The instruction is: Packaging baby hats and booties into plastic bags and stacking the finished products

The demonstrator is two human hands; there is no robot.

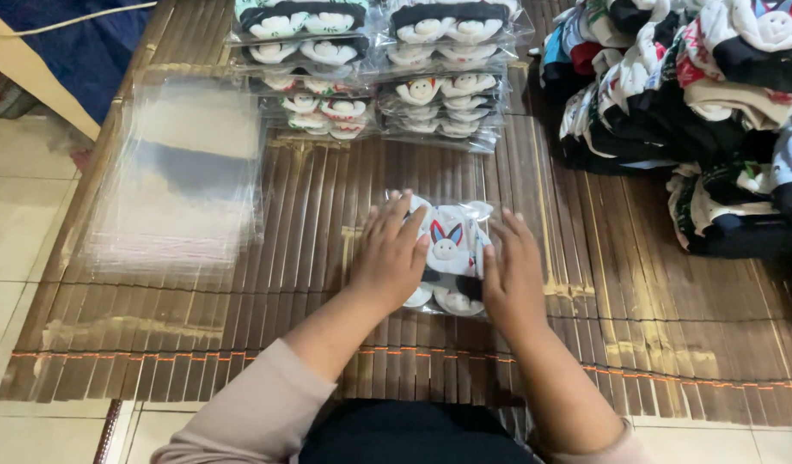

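Socks (448, 249), white with a rabbit face, lie in a clear bag on the slatted mat (327, 206), pressed between the left hand (391, 258) and right hand (512, 275), each grip flat and wide. Bagged pairs (379, 69) are stacked beyond; empty clear bags (185, 172) lie left.

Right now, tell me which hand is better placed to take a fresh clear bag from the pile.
Probably the left hand. It rests on the bagged socks on the side nearer the stack of empty clear bags, which lies on the mat to its left. The right hand would have to cross over.
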